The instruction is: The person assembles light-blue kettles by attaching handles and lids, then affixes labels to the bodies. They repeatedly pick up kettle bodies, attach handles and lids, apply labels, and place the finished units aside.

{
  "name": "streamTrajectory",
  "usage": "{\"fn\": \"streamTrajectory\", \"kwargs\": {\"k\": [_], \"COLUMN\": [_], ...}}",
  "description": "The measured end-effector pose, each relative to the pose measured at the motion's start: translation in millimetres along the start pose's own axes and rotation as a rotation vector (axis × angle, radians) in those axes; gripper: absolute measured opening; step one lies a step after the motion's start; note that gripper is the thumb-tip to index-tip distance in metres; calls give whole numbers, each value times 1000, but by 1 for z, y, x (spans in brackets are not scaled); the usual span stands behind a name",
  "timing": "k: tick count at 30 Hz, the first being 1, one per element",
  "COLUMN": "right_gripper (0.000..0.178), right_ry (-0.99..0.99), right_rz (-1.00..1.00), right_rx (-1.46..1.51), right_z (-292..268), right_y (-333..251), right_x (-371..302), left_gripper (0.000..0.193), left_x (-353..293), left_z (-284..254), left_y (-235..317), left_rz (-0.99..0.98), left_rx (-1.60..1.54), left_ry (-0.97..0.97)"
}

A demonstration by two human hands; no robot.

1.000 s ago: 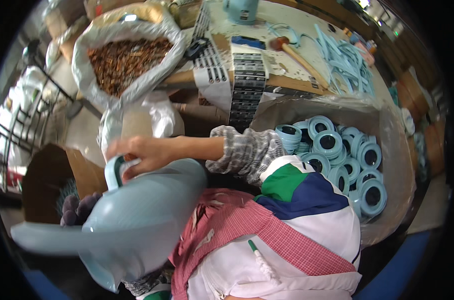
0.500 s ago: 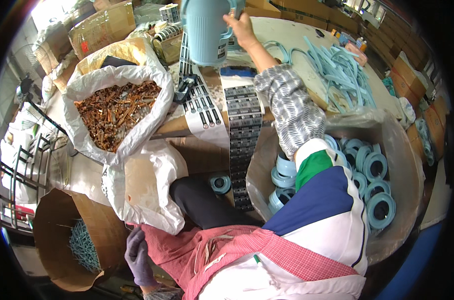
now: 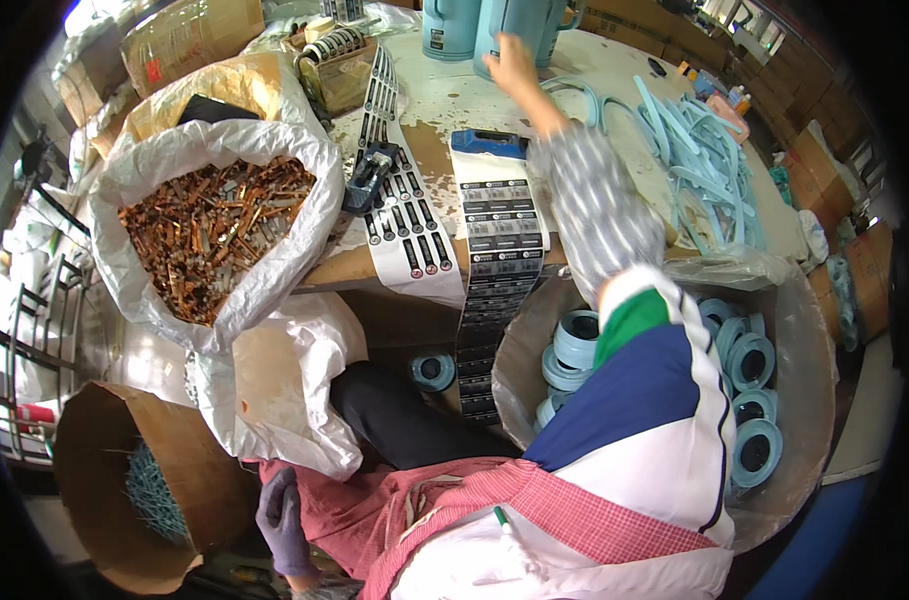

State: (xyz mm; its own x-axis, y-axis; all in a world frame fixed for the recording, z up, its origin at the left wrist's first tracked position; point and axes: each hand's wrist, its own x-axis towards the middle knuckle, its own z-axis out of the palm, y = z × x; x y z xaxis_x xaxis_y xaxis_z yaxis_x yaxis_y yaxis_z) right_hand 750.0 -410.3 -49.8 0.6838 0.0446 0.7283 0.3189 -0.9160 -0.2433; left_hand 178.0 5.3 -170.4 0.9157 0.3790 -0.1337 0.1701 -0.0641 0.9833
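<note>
My bare right hand point(image 3: 515, 68) reaches to the back of the table, its fingers closed at the near side of a light blue plastic jug point(image 3: 506, 28). The hand covers the part that it grips. Two more jugs of the same kind stand close by, one jug point(image 3: 449, 30) to its left and another jug point(image 3: 557, 32) partly hidden to its right. My left hand point(image 3: 282, 522), in a purple-grey glove, hangs low beside my red apron point(image 3: 359, 505). Its fingers are curled together, and I see nothing in them.
Label strips point(image 3: 502, 225) hang over the table's near edge beside a blue dispenser point(image 3: 489, 143). A white sack point(image 3: 314, 150) of rusty metal pieces stands left. Light blue strips point(image 3: 709, 165) lie right, above a plastic-lined bin point(image 3: 809, 400) of blue rings. A carton point(image 3: 219, 470) sits lower left.
My right hand has carried the jug from above the near table to the back, beside the other jugs. The view has shifted slightly. My left hand has hardly moved.
</note>
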Motion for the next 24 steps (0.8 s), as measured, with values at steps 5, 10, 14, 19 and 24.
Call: {"fn": "streamTrajectory", "kwargs": {"k": [5, 10, 14, 19, 24], "right_gripper": [22, 12, 28, 25, 23], "right_ry": [-377, -305, -737, -511, -505], "right_rz": [-373, -367, -46, -512, -523], "right_rx": [42, 249, 484, -118, -258], "right_z": [-37, -11, 12, 32, 25], "right_y": [-38, -6, 27, 48, 33], "right_x": [-183, -195, -162, -133, -130], "left_gripper": [24, 22, 26, 27, 28], "left_x": [18, -1, -69, -208, -373], "left_z": [7, -12, -54, -56, -32], "left_y": [4, -3, -52, -172, -304], "left_rz": [85, 220, 218, -69, -574], "left_rx": [161, 327, 196, 329, 590], "left_ry": [-40, 34, 289, 968, 1546]}}
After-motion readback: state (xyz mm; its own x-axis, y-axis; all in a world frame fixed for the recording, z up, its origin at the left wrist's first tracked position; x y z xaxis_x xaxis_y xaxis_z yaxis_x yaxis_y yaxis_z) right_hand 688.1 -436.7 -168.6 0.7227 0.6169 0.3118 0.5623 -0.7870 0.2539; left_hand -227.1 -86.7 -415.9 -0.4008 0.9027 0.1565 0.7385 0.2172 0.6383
